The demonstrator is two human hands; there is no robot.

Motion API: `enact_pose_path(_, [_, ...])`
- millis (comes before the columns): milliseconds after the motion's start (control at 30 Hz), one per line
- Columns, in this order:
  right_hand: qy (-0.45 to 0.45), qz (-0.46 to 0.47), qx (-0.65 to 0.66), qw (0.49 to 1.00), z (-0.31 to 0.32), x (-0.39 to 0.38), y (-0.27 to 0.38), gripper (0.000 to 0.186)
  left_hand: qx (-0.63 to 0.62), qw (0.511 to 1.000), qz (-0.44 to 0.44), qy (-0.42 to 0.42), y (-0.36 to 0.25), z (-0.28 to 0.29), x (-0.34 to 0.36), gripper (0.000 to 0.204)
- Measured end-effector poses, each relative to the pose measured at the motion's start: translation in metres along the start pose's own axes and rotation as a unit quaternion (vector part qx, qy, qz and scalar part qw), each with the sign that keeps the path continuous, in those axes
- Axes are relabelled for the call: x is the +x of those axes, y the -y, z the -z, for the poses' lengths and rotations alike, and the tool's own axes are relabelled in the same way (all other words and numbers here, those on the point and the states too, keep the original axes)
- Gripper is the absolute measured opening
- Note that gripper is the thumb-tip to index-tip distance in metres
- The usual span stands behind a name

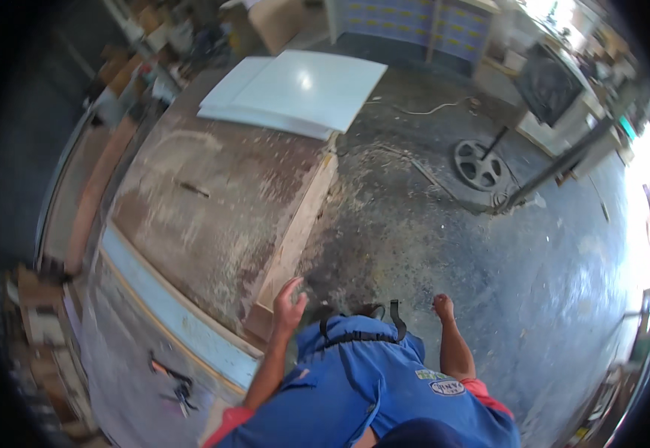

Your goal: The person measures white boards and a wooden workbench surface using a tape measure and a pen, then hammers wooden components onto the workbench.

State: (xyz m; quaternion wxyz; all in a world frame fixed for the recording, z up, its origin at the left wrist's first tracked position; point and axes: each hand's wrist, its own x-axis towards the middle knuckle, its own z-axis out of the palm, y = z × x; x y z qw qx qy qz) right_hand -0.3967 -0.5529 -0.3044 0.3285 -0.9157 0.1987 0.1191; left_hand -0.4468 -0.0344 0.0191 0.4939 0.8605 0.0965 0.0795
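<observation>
My left hand (289,305) is raised beside the near corner of a wooden worktable (228,216), its fingers apart and nothing in them. I cannot tell whether it touches the table edge. On the other side of my body, my right hand (443,305) hangs over the floor with its fingers curled in, and no object shows in it. I wear a blue apron (355,373) with a black strap at the waist. White sheets (302,89) lie stacked at the table's far end.
A pale blue strip (175,299) runs along the table's near left side. Dark tools with an orange part (179,384) lie on the grey surface at lower left. Ahead on the right stand a spoked round base (479,166), a slanted pole (556,168) and a cable on the stained floor.
</observation>
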Motion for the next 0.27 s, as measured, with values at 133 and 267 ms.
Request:
enact_pose_path(133, [0.065,-0.029,0.185,0.98,0.021,0.043,0.104,0.029,0.01,0.973,0.034,0.227,0.027,-0.045,0.017,0.048])
enact_pose_path(267, [-0.023,0.291,-0.012,0.956,-0.031,0.083,0.05,0.037,0.026,0.896,0.145,0.42,0.09,-0.101,0.081,0.067])
